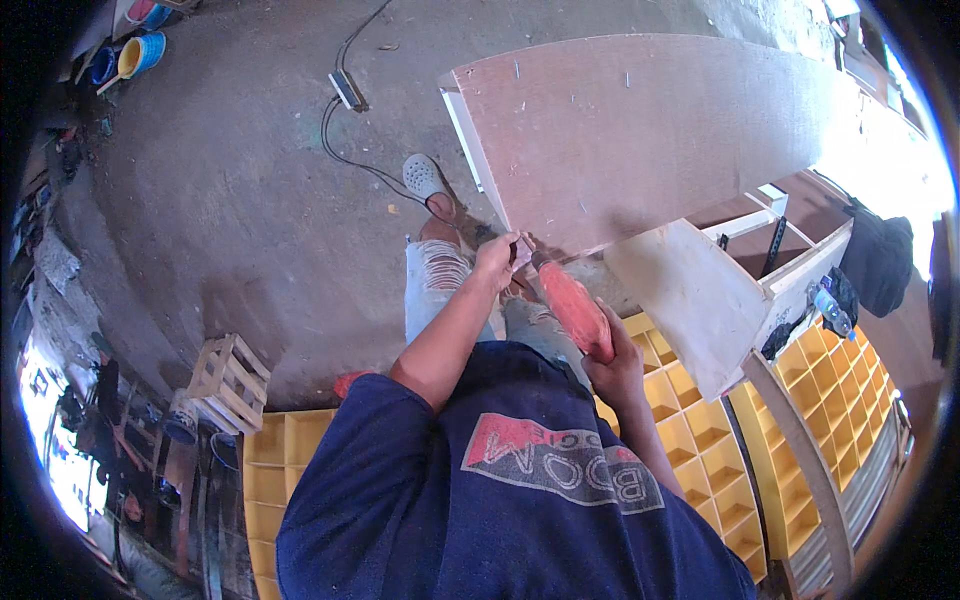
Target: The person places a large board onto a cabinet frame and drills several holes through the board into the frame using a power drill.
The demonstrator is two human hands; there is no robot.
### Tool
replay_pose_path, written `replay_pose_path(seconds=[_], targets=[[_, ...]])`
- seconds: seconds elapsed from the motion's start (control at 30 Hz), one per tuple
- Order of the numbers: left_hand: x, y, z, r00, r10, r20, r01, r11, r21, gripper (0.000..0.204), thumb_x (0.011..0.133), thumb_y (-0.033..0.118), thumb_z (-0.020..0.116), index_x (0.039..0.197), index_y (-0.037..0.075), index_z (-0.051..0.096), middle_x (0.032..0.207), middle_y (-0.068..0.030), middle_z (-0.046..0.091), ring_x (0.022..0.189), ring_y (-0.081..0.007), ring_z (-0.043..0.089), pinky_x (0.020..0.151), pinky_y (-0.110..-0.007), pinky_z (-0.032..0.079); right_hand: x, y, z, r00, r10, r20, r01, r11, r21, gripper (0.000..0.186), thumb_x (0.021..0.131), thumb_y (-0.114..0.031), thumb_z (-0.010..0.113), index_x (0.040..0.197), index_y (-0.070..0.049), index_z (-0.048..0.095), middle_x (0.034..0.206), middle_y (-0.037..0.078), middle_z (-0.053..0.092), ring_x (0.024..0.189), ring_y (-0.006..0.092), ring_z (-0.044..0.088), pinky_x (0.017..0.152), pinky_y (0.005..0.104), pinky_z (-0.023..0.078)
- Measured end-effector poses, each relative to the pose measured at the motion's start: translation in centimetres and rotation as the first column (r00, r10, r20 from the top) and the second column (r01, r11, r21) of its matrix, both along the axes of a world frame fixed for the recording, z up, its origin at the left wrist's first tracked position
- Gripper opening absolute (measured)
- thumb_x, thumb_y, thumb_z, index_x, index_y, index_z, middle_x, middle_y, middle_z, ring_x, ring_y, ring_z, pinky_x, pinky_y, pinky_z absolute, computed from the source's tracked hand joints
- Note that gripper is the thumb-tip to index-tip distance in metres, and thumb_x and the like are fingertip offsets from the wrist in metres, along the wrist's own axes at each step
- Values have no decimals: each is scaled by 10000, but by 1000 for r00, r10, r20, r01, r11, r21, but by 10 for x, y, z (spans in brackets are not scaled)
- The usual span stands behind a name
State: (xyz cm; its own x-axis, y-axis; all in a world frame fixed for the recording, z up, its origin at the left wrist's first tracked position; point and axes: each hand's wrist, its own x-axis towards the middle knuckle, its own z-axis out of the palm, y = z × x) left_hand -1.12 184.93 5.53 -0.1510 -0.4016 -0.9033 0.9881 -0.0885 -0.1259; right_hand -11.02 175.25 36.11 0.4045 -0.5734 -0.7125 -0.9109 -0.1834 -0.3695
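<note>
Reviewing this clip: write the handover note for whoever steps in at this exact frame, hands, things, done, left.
Left hand: at the lower edge of the brown plywood panel, fingers pinching something small there; too small to tell what.
Right hand: gripping the rear of the red power tool, whose nose points at that same edge spot.
The panel lies on the cabinet frame, with yellow compartment racks below. A cable and power strip lie on the concrete floor.
Done: a few fasteners already stick up from the panel top.
Left: the fixing at the near edge appears unfinished.
</note>
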Motion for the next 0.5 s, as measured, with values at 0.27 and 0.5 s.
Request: replay_pose_path(seconds=[0.27, 0.5], targets=[[91, -59, -23, 913, 400, -74, -407, 905, -122, 207, 1083, 130, 526, 1048, -29, 654, 924, -94, 717, 748, -162, 714, 659, -213, 621, 66, -39, -27, 981, -1, 194, 24, 993, -114, 706, 805, 11, 641, 1497, -84, 538, 1323, 231, 688, 1249, 343, 677, 1018, 414, 541], [172, -103, -49, 850, 522, 68, -517, 852, -77, 157, 1071, 78, 530, 1077, -18, 653, 944, -108, 722, 813, -207, 730, 687, -300, 632, 148, -83, -46, 927, 136, 349, -77, 981, -176, 667, 792, -17, 652, 1453, -57, 569, 1235, 238, 718, 1185, 367, 704, 983, 414, 548]])
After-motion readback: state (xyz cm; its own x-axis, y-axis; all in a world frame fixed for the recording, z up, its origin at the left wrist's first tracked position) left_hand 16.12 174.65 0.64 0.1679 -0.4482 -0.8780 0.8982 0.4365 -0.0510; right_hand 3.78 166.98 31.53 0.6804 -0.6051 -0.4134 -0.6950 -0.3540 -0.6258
